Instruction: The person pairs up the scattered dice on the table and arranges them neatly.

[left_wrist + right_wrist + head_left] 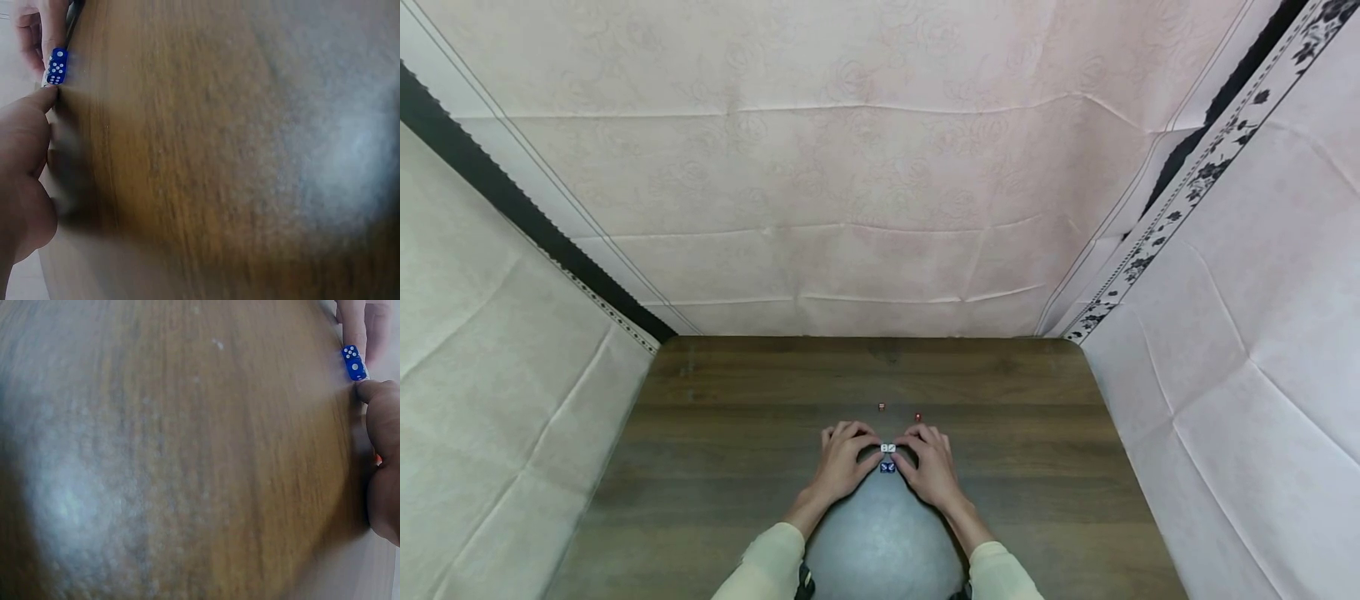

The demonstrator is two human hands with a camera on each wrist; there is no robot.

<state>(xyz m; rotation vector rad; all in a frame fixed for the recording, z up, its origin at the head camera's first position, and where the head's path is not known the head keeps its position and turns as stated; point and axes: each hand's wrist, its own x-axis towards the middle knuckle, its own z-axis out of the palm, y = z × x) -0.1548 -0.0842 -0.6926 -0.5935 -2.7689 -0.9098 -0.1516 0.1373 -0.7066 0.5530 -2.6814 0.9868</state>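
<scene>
Pinches white dice [887, 448] in curved fingertips of left hand [842, 458] and right hand [931, 467], one hand per side, at wooden table [715, 450]. Has two blue dice [887, 467] just on near side, red die [917, 417] just past right hand's fingers, reddish cube [882, 407] farther ahead, left of red die

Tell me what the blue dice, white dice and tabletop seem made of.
Blue dice: likely hard plastic, smooth-looking; even color, crisp white pips. White dice: probably plastic too, from their similar block shape; finish unclear. Tabletop: wood or wood-look laminate, slightly glossy; brown grain, pale glare.
</scene>
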